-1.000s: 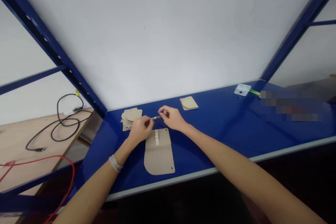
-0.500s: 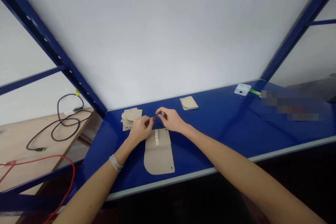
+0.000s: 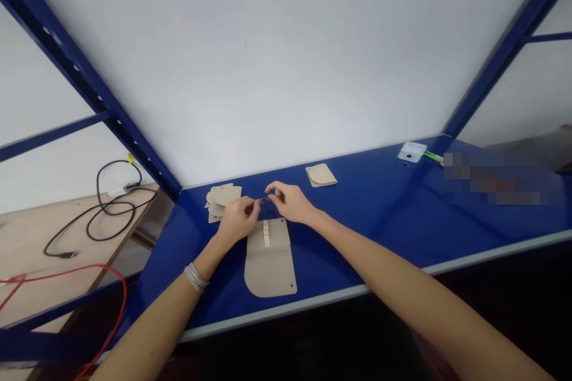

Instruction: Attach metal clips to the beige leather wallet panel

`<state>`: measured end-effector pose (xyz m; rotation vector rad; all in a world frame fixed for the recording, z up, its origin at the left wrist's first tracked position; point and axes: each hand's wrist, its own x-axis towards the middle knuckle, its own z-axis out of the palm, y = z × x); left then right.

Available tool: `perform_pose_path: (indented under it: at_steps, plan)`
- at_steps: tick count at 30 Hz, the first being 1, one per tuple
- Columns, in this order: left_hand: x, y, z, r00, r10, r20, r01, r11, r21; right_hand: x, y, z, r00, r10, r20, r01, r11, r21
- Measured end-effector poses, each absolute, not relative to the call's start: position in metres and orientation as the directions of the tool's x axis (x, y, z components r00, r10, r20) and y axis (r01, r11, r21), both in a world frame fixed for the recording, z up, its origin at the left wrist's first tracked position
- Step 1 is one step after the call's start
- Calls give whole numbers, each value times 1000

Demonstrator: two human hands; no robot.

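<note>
Between the fingertips of my left hand (image 3: pixel 239 217) and my right hand (image 3: pixel 288 199) is a small, thin dark piece (image 3: pixel 264 199), pinched at both ends; its kind is too small to make out. Both hands are closed around it just above the blue table. Below them lies a flat beige piece (image 3: pixel 270 271), leather-like, with a fold across it, one rounded corner and small dark spots near two corners. A pale segmented strip (image 3: pixel 267 233) rests on its upper half. Beside my left hand sits a loose stack of beige pieces (image 3: pixel 226 194), partly covered by the hand.
A folded beige piece (image 3: pixel 320 175) lies farther back on the blue table (image 3: pixel 357 202). At the back right are a light-blue case (image 3: pixel 412 152) and a green item (image 3: pixel 432 156). Black cables (image 3: pixel 107 208) and a red cable (image 3: pixel 120 286) are on the left, near a wooden surface (image 3: pixel 27 244).
</note>
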<state>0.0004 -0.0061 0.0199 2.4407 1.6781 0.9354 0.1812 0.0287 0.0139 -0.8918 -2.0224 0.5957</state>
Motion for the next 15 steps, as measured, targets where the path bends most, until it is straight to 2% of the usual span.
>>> perform_pose_path:
  at_steps: [15]
  plan:
    - [-5, -2, 18, 142, 855, 499, 852, -362, 379, 182, 33, 16, -306, 844, 441, 395, 534, -748]
